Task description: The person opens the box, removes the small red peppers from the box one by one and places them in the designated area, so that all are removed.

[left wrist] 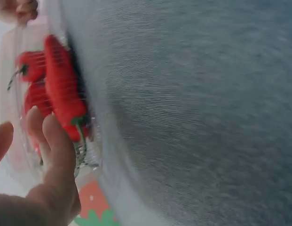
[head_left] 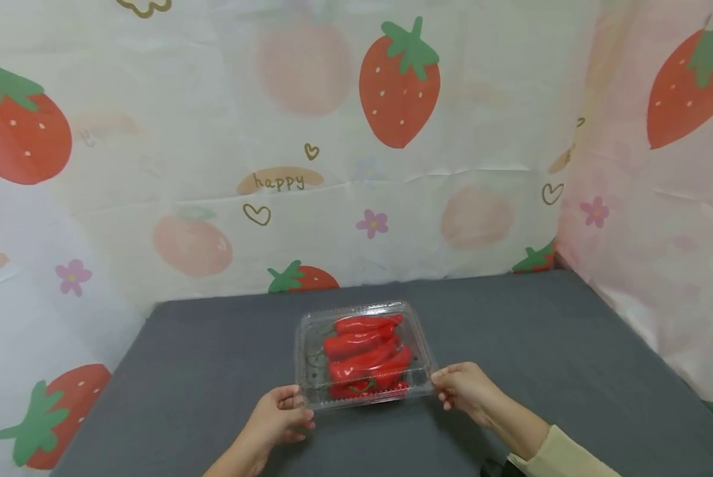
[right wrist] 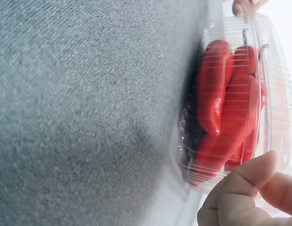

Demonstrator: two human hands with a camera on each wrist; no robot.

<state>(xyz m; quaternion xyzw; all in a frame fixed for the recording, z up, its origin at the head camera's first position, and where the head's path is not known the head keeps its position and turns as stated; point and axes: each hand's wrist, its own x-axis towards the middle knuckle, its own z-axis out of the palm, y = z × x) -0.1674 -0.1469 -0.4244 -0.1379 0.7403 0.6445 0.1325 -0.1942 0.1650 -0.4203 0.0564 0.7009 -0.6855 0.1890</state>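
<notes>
Left hand [head_left: 273, 419]: fingers spread, beside clear box [head_left: 310, 331] | right hand [head_left: 466, 391]: fingers pinching its corner | clear box: between both hands' fingers, red peppers [head_left: 362, 356] inside | desk [head_left: 213, 358]: below the fingers

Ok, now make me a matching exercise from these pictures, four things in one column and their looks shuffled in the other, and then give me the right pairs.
Things:
1. Container
2. Peppers
3. Tabletop
4. Sleeve

Looks:
A. Mostly red, with green stems
B. Pale yellow, at the bottom edge of the head view
C. See-through plastic
D. Plain dark grey

Right pairs: 1-C, 2-A, 3-D, 4-B.
</notes>
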